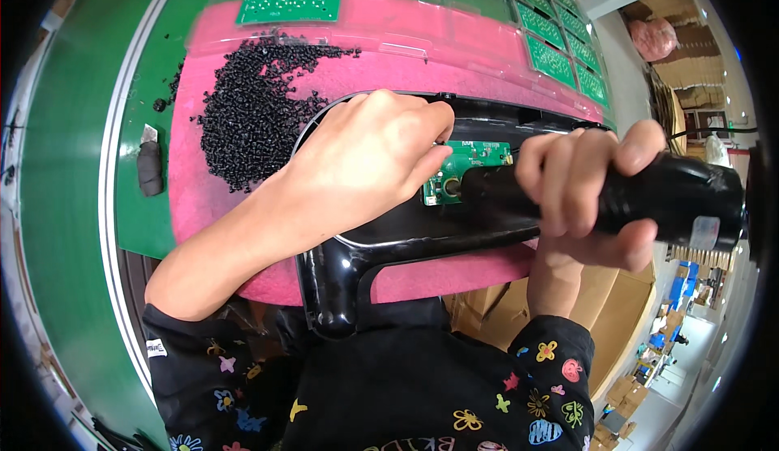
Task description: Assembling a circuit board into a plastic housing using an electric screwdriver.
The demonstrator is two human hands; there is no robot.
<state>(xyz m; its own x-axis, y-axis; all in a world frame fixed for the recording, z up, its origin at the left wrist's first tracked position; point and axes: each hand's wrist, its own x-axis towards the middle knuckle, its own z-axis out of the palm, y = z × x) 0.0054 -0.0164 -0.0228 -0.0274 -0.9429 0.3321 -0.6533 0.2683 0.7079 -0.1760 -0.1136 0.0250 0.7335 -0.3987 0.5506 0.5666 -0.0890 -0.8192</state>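
Note:
My right hand point(578, 179) is wrapped round a thick black electric screwdriver point(698, 195). Its narrow end points left, at the lower left of a green circuit board point(484, 155). The board lies inside a glossy black plastic housing point(334, 276), partly covered by the tool and my fingers. At the board's left edge is my left hand point(369, 144), its fingers curled in and the thumb and forefinger close together. Whatever may be between those fingertips is hidden. My left forearm crosses over the housing's left part.
Many small black screws point(247, 118) lie heaped on the pink mat point(195, 199) left of the housing. Behind are clear plastic trays point(389, 45) with green circuit boards point(288, 2). A dark wrapped object point(149, 167) rests on the green surface at left. Cardboard point(604, 289) stands below right.

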